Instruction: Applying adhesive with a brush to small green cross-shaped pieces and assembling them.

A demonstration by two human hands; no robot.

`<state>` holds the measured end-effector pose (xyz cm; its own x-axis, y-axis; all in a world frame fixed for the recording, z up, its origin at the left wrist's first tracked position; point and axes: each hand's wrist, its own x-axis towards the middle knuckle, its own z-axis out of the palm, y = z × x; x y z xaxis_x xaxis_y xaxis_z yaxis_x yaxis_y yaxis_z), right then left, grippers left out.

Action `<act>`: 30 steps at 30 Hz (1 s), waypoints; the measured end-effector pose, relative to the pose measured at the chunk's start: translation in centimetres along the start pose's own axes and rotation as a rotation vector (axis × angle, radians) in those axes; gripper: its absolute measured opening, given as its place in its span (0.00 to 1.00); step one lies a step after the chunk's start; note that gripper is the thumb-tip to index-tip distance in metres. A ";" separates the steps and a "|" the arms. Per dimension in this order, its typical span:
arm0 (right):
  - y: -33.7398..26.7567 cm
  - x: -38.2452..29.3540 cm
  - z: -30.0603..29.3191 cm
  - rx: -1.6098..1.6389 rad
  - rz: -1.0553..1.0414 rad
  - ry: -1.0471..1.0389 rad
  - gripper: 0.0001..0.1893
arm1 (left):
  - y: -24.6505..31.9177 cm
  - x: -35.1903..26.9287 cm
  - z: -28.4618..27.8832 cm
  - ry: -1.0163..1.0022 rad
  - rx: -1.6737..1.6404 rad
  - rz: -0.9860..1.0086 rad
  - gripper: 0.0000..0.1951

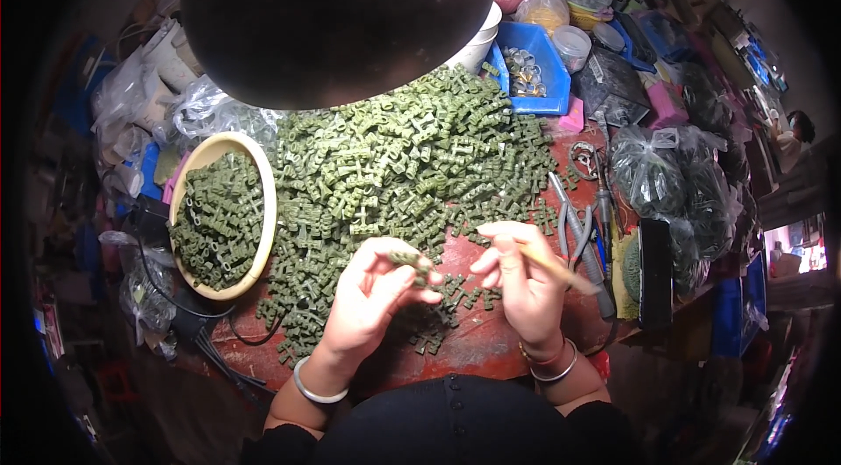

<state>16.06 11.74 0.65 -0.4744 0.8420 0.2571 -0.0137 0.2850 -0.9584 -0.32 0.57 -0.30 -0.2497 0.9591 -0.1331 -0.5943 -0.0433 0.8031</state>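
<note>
My left hand (378, 287) pinches a small green wax-like piece (402, 259) between thumb and fingers, just above the table. To its right, my right hand (529, 274) holds a thin wooden-coloured tool (548, 262), perhaps a brush, whose pale end points to the lower right. Its other end is hidden by the fingers. A large heap of similar green pieces (394, 162) covers the middle of the red table (486, 340). More of them fill a cream oval basin (268, 228) on the left. A few lie loose between and below my hands.
Pliers (577, 235), a soldering-iron-like tool (603, 202) and a dark phone-like slab (655, 274) lie at right. Behind stand a blue bin (555, 87) of small ring-like parts and tied plastic bags (647, 169). A large dark round object (335, 18) blocks the view at top. Another person (792, 136) is far right.
</note>
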 end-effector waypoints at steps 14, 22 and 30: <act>3.9 -0.1 2.8 -0.772 -0.387 -0.330 0.18 | 0.6 -0.4 -0.2 0.057 -0.056 -0.002 0.14; 3.3 0.6 2.1 -0.750 -0.282 -0.249 0.14 | 0.1 -0.3 -0.5 0.015 -0.035 0.030 0.12; 3.6 0.7 1.1 -0.601 -0.268 -0.299 0.14 | 0.1 -0.6 -0.3 0.128 0.162 -0.023 0.05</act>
<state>14.71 12.89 -2.74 -0.7445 0.5709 0.3459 0.2827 0.7391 -0.6114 -0.46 -0.09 -0.33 -0.3390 0.9154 -0.2173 -0.4726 0.0340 0.8806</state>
